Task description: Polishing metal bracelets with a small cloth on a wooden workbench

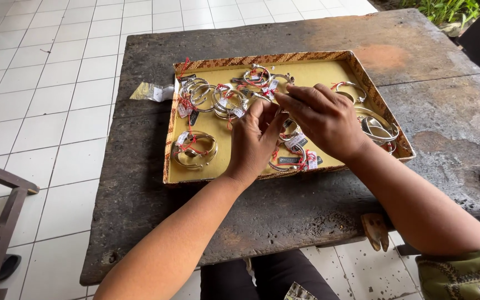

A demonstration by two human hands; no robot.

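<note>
Your two hands meet over a tray of silver bangles.

Nearest to you, your dark lap and a patterned sleeve are cut off at the bottom edge. A small wooden piece [375, 230] hangs at the near edge of the old dark table [284, 211]. Your left hand [254, 141] and right hand [323, 116] touch at the fingertips above the flat tray [195, 175] with its woven rim. The fingers are pinched close, but what they pinch is too small to see. Your hands hide the bangles under them; only bits of a tagged bangle [295, 161] peek out. A pair of bangles [194, 149] lies at the left, a bunch of bangles [218, 97] farther back, wide cuffs [379, 130] at the right. A small clear bag [150, 91] sits just outside the tray. Far off, white floor tiles [45, 83] and some green plants [445, 8] are cut off.
</note>
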